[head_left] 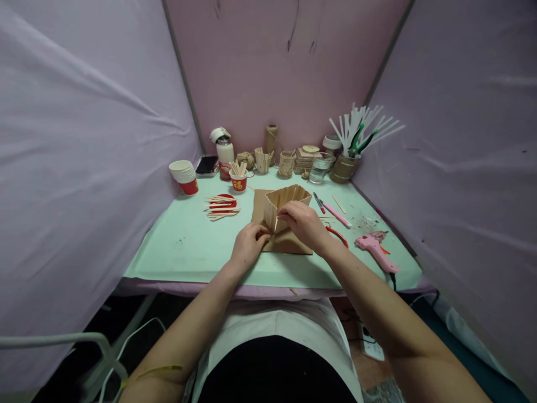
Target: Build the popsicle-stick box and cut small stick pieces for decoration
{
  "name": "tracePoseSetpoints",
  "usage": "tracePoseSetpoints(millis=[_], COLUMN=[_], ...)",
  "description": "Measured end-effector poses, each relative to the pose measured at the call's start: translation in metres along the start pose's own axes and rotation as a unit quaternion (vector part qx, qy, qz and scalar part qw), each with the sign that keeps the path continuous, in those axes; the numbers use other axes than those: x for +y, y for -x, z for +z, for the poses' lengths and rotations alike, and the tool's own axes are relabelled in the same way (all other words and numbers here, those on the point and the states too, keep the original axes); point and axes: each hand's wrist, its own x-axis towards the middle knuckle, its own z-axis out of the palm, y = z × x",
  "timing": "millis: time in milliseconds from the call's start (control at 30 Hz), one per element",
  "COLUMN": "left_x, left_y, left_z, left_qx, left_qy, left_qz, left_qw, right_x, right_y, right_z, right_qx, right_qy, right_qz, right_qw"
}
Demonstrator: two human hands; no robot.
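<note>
A small open-topped box (272, 215) made of upright wooden craft sticks stands on a brown cardboard sheet (289, 244). My right hand (301, 219) is at the near side of the box, its fingers pinched at the wall; what lies between the fingertips is too small to make out. By the box's lower left corner, my left hand (250, 242) rests on the cardboard with curled fingers close together. Its fingertips are near the bottom edge of the box, and whether they hold anything is hidden.
Loose craft sticks (222, 208) lie at left near stacked paper cups (184, 176) and a red cup of sticks (239, 182). To the right are a pink pen (337, 214), red-handled scissors (338, 236) and a pink glue gun (377, 253). A water glass (320, 168) stands behind.
</note>
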Motion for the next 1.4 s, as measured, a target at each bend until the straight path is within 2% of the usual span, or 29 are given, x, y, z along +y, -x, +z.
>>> tracePoseSetpoints(millis=[267, 767, 1100, 1233, 1400], left_x=[-0.001, -0.001, -0.002, -0.003, -0.006], left_y=[-0.006, -0.009, -0.016, -0.025, -0.036], left_z=[0.002, 0.003, 0.004, 0.001, -0.001], left_qx=[-0.025, -0.031, 0.019, -0.014, -0.058], left_qy=[-0.034, -0.050, -0.030, 0.030, 0.051], left_qz=[0.009, 0.006, -0.058, -0.044, -0.040], left_qw=[0.999, 0.998, 0.998, 0.998, 0.996], right_x=[-0.001, 0.002, 0.002, 0.006, 0.010], right_y=[0.002, 0.001, 0.005, 0.013, 0.025], right_z=[0.002, 0.004, 0.005, 0.007, 0.013], right_qx=[0.007, -0.010, 0.029, 0.052, 0.058], right_qy=[0.003, 0.029, 0.057, 0.066, 0.067], right_qz=[0.004, -0.021, -0.049, -0.052, -0.049], right_qw=[1.000, 0.999, 0.997, 0.995, 0.995])
